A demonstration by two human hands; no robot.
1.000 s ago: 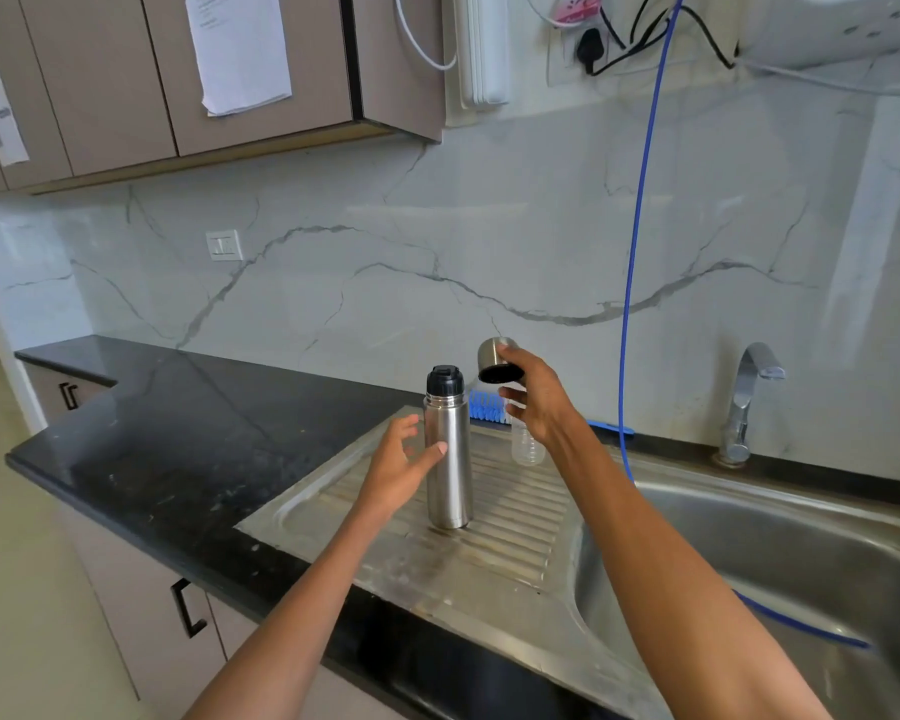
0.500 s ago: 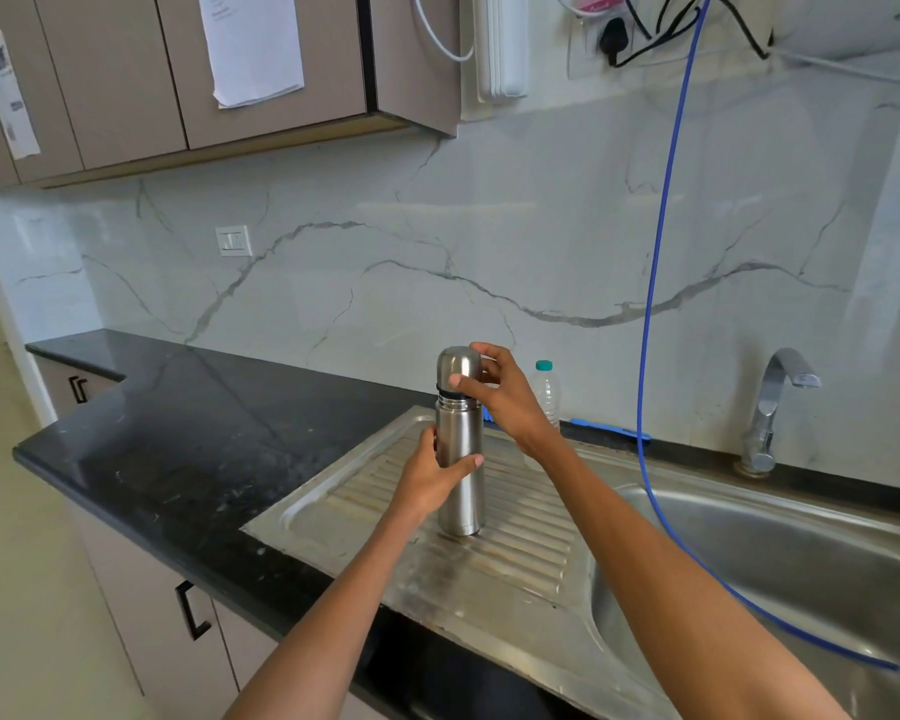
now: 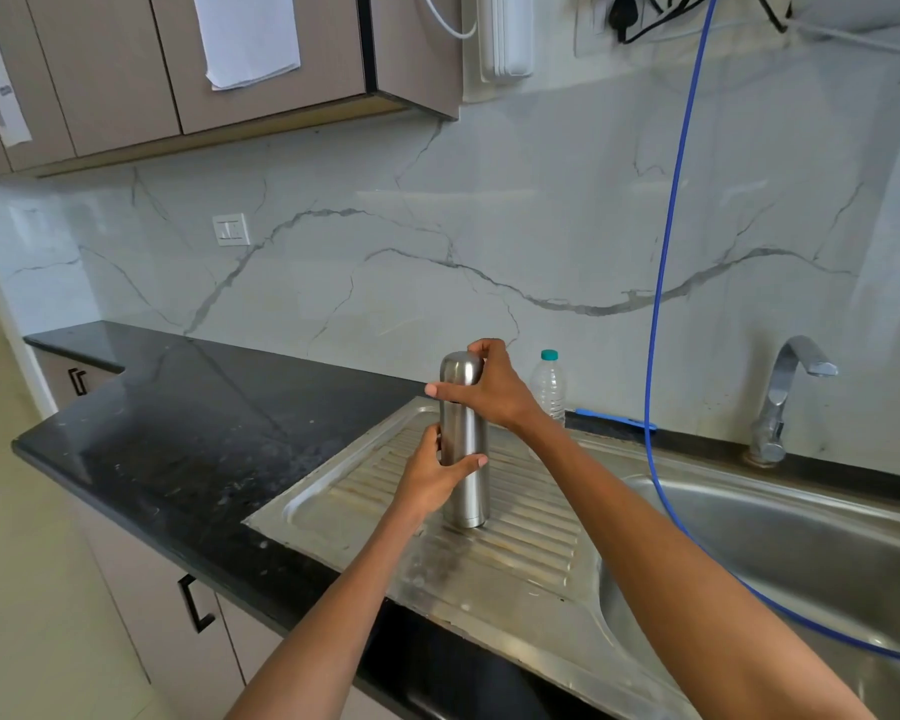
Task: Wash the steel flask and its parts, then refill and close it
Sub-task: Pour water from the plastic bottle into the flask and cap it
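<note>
The black tabletop point(image 3: 188, 439) carries the steel sink point(image 3: 780, 558), whose ribbed drainboard point(image 3: 531, 543) bears the steel flask point(image 3: 466, 459), upright on its base so it is steady and drips run to the basin. My left hand point(image 3: 432, 478) wraps the flask's body at mid-height to stop it turning, forearm rising from below. My right hand point(image 3: 494, 389) grips the steel cap point(image 3: 461, 368) from the side, wrist bent, apparently to screw it down. A small plastic bottle point(image 3: 548, 384) stands just behind.
</note>
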